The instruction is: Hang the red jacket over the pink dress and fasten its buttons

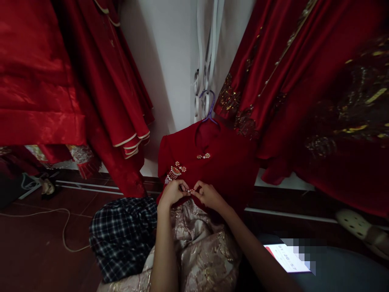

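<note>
A red top (234,162) hangs in front of me on a purple hanger (210,111). Its front carries a beaded fastener (203,156) below the neck opening and a beaded, fan-shaped ornament (174,172) on the left. Lower down, my left hand (173,192) pinches the left end of a second beaded fastener (190,190). From the other side, my right hand (209,195) pinches its right end. The fingers partly cover this fastener, so I cannot tell whether its two halves are joined. Beneath the hands lies pale brocade skirt fabric (209,251) with a gold pattern.
Red garments hang at left (36,73) and right (273,73). White metal bars (209,44) stand behind the hanger. Dark plaid cloth (121,235) sits left of the brocade. A lit phone (285,257) lies at lower right. A cord (65,227) crosses the floor.
</note>
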`<state>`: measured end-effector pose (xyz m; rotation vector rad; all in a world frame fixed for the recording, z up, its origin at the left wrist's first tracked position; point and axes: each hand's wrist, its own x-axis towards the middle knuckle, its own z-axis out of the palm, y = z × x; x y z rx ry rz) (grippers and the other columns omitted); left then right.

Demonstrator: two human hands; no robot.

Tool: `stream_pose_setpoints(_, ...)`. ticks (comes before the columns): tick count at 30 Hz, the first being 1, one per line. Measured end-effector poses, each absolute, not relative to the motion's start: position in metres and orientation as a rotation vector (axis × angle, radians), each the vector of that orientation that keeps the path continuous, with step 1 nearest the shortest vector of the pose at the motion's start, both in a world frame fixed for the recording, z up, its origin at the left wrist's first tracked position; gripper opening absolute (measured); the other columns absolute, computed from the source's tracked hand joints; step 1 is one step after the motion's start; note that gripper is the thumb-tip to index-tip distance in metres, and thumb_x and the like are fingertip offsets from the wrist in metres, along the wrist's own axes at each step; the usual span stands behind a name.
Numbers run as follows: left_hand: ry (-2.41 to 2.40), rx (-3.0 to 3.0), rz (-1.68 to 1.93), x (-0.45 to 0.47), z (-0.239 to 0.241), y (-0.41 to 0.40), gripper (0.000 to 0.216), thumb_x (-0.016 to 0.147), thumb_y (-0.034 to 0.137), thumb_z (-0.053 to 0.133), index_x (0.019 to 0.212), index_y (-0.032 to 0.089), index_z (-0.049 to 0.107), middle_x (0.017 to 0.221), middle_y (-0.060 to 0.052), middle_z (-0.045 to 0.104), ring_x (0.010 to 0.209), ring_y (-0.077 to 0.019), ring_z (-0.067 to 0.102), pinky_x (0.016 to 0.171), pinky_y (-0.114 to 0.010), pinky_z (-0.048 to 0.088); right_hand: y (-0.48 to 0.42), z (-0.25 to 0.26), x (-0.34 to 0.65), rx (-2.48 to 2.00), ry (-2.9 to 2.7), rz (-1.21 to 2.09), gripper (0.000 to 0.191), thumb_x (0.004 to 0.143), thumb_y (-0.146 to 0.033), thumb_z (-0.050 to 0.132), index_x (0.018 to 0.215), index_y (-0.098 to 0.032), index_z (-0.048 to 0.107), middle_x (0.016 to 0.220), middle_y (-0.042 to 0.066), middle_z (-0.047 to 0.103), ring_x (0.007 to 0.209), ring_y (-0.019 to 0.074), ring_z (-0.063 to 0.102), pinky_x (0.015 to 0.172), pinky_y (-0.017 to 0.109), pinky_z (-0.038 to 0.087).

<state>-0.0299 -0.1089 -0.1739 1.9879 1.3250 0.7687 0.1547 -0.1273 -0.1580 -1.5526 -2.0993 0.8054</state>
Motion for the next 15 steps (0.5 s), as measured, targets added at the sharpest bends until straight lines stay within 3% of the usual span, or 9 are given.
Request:
stream_pose_setpoints(4,1.318,1.982,0.821,-0.0294,-0.1735,-0.1098,0.023,0.062,0.032,0.07,0.079,0.018,0.064,0.077,0.001,0.064,0.062,-0.0087,0.052,0.057,-0.019,0.037,-0.1258,-0.158,0.1559,-1.538,-2.108,0.673,0.016,0.078,-0.032,0.056,0.083,-0.018,0.056,0.052,-0.003,0.055,0.049,0.0096,0.049,0.05,0.019,0.029)
stream_pose_setpoints(15,1.155,1.835,0.929,-0.027,-0.1723,-0.1084,0.018,0.064,0.026,0.069,0.075,0.014,0.061,0.072,-0.001,0.063,0.066,-0.0096,0.056,0.062,-0.02,0.043,-0.1267,-0.1569,0.1548,-1.518,-2.085,0.683,0.016,0.077,-0.033,0.054,0.084,-0.019,0.055,0.047,-0.005,0.048,0.046,0.0092,0.043,0.048,0.02,0.025)
